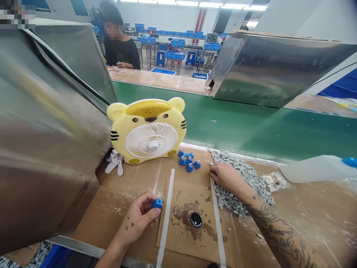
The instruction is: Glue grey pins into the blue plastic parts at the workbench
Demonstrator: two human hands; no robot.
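Between thumb and fingers of my left hand [143,216] is a small blue plastic part [157,203] with a square opening in its top. My right hand [225,177] reaches to the left edge of a heap of small grey plastic pieces [231,203]. Its fingertips are pinched together, and whatever they hold is hidden. Several more blue plastic parts [189,160] lie in a cluster to the left of that hand. Between my hands, a round black disc [195,220] sits on a stained cardboard sheet [192,190] with white tape along both sides.
A yellow animal-faced fan [118,128] stands behind my left hand, with white gloves [114,162] beside it. A metal housing [41,149] rises on the left. Beyond runs a green conveyor belt [251,119]. A white bottle [312,169] lies at right. Another person [121,48] sits across.
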